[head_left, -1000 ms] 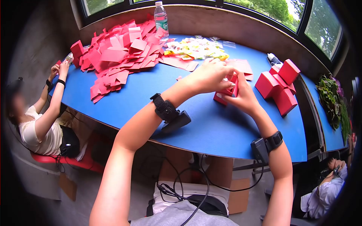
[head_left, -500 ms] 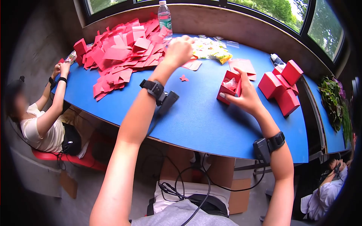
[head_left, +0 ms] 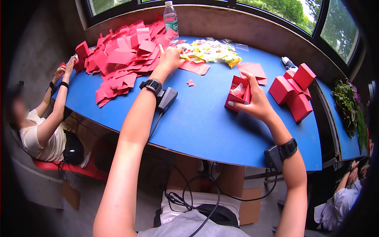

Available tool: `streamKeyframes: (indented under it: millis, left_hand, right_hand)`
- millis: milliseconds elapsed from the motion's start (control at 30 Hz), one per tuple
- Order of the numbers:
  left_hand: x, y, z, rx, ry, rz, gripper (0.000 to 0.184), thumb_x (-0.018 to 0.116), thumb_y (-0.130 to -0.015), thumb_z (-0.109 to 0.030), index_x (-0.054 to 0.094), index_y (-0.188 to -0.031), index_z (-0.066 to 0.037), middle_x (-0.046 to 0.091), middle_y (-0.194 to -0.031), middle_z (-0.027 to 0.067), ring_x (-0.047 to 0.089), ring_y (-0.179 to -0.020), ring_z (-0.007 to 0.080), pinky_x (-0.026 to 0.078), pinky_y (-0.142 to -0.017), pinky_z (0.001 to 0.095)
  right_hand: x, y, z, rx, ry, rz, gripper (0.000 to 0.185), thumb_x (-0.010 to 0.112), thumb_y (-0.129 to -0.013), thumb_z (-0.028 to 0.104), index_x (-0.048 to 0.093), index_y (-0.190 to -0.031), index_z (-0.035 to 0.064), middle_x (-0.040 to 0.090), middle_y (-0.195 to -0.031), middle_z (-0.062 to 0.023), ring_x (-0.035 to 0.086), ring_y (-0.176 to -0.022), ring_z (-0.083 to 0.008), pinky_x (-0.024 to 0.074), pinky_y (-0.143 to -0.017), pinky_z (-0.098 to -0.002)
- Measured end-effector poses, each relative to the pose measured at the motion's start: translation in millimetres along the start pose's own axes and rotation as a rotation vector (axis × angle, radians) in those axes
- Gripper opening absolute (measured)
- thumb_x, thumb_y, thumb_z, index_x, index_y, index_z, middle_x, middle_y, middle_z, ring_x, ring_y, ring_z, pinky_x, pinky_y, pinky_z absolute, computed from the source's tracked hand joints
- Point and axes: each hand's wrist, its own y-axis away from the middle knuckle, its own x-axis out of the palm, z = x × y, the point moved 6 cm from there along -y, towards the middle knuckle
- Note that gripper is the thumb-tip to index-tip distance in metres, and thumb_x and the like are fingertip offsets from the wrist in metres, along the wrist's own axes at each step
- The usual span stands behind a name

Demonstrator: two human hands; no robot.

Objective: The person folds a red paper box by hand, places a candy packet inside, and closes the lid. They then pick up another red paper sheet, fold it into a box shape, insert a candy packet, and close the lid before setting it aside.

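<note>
My right hand [head_left: 256, 96] grips a small open-topped red paper box [head_left: 232, 103] on the right side of the table, thumb on the near side and fingers on the far side. Inside the box lies a small clear-and-white wrapped packet [head_left: 238, 90]. My left hand [head_left: 170, 59] is between the heap of red cards [head_left: 122, 57] and a pile of yellow-and-white wrapped packets [head_left: 211, 50]. One finger sticks up while the others curl together; whatever they hold is hidden. Near this hand are a flat red card [head_left: 196, 68] and a small red paper scrap [head_left: 191, 83].
Several closed red boxes [head_left: 299, 94] stand clustered at the right of the blue table [head_left: 189, 126]. A flat red piece [head_left: 254, 71] lies behind the open box. A water bottle [head_left: 171, 19] stands at the back. Another person [head_left: 47, 126] sits at the left, hands on red paper.
My left hand has moved left and toward me from the back of the packet pile. My right hand stays on the red box, almost unmoved.
</note>
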Motion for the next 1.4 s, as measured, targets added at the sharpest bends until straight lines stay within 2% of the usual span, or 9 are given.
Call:
streamKeyframes:
  millis: [67, 167, 367, 567, 833, 1000, 1133, 1267, 1400]
  left_hand:
    - [-1.6, -0.6, -1.8, -0.023, -0.006, 0.024, 0.030, 0.068, -0.073, -0.023, 0.063, -0.098, -0.008, 0.066, -0.090, 0.0096, 0.061, -0.095, 0.0247, 0.028, -0.101, 0.0586]
    - [8.2, -7.4, 9.5, -0.052, 0.106, 0.009, 0.035, 0.071, -0.071, -0.021, 0.063, -0.101, -0.003, 0.066, -0.088, 0.0142, 0.064, -0.084, 0.0260, 0.050, -0.072, 0.0353]
    - [-59.0, -3.7, -27.6, 0.072, 0.477, -0.118, 0.036, 0.073, -0.071, -0.010, 0.060, -0.103, 0.000, 0.064, -0.075, 0.0094, 0.063, -0.068, 0.0149, 0.050, -0.062, 0.0290]
    - [-94.5, 49.1, -170.4, 0.475, 1.011, 0.217, 0.033, 0.070, -0.075, -0.013, 0.059, -0.104, -0.004, 0.060, -0.069, 0.0022, 0.056, -0.064, 0.0064, 0.045, -0.057, 0.0224]
    - [-62.3, 63.3, -186.8, 0.448, 0.619, 0.351, 0.015, 0.069, -0.074, -0.015, 0.071, -0.084, -0.004, 0.068, -0.079, 0.0099, 0.064, -0.072, 0.0150, 0.050, -0.066, 0.0276]
    - [-55.3, 59.7, -186.0, 0.436, 0.808, 0.407, 0.017, 0.073, -0.071, -0.018, 0.072, -0.084, -0.008, 0.069, -0.083, 0.0036, 0.061, -0.082, 0.0121, 0.047, -0.079, 0.0287]
    - [-38.7, 46.4, -154.1, -0.062, 1.068, 0.468, 0.057, 0.064, -0.084, -0.037, 0.046, -0.127, -0.005, 0.055, -0.117, 0.0144, 0.053, -0.106, 0.0191, 0.043, -0.090, 0.0310]
    - [-34.4, 56.1, -160.7, 0.087, 1.343, 0.769, 0.080, 0.061, -0.085, -0.047, 0.024, -0.140, -0.003, 0.046, -0.130, 0.0150, 0.046, -0.121, 0.0217, 0.038, -0.100, 0.0355]
    - [-34.9, 45.6, -159.4, 0.202, 1.391, 0.664, 0.067, 0.058, -0.089, -0.037, 0.030, -0.139, -0.002, 0.051, -0.128, 0.0148, 0.049, -0.117, 0.0183, 0.038, -0.100, 0.0327]
  right_hand:
    - [1.1, -0.2, -1.2, -0.021, -0.010, 0.007, 0.092, 0.080, -0.063, 0.032, 0.027, -0.134, 0.0054, 0.050, -0.118, -0.0218, 0.054, -0.109, -0.0315, 0.0428, -0.094, -0.0378]
    - [-0.1, 0.9, -1.1, -0.027, 0.002, 0.013, 0.092, 0.079, -0.063, 0.031, 0.026, -0.134, 0.0056, 0.049, -0.120, -0.0215, 0.053, -0.111, -0.0318, 0.0426, -0.094, -0.0380]
    - [0.4, 0.7, -3.3, 0.025, 0.020, 0.027, 0.093, 0.078, -0.064, 0.031, 0.024, -0.135, 0.0061, 0.048, -0.121, -0.0220, 0.052, -0.112, -0.0318, 0.0423, -0.095, -0.0377]
    - [2.5, 1.3, -12.3, 0.034, -0.073, 0.020, 0.092, 0.078, -0.066, 0.030, 0.023, -0.135, 0.0015, 0.049, -0.121, -0.0219, 0.052, -0.112, -0.0321, 0.0411, -0.096, -0.0377]
    - [-1.9, 0.8, -6.4, -0.043, 0.020, 0.027, 0.119, 0.085, -0.057, 0.030, 0.005, -0.142, 0.0058, 0.023, -0.140, -0.0268, 0.031, -0.130, -0.0381, 0.0288, -0.107, -0.0404]
    - [-10.7, 3.7, -17.3, 0.150, -0.096, 0.134, 0.118, 0.082, -0.061, 0.023, 0.000, -0.144, 0.0129, 0.048, -0.123, -0.0217, 0.047, -0.117, -0.0318, 0.0371, -0.101, -0.0390]
    - [-24.6, -2.0, -13.4, 0.183, -0.187, 0.062, 0.115, 0.082, -0.063, 0.028, 0.003, -0.144, 0.0068, 0.043, -0.129, -0.0209, 0.044, -0.121, -0.0317, 0.0378, -0.101, -0.0400]
    - [-25.6, -4.3, -11.0, 0.078, -0.189, -0.014, 0.111, 0.082, -0.064, 0.034, 0.009, -0.143, 0.0042, 0.049, -0.121, -0.0185, 0.048, -0.116, -0.0283, 0.0396, -0.099, -0.0392]
    - [-21.9, -4.0, -18.4, 0.213, -0.249, -0.067, 0.108, 0.080, -0.065, 0.043, 0.016, -0.140, -0.0017, 0.044, -0.123, -0.0231, 0.045, -0.119, -0.0295, 0.0380, -0.099, -0.0390]
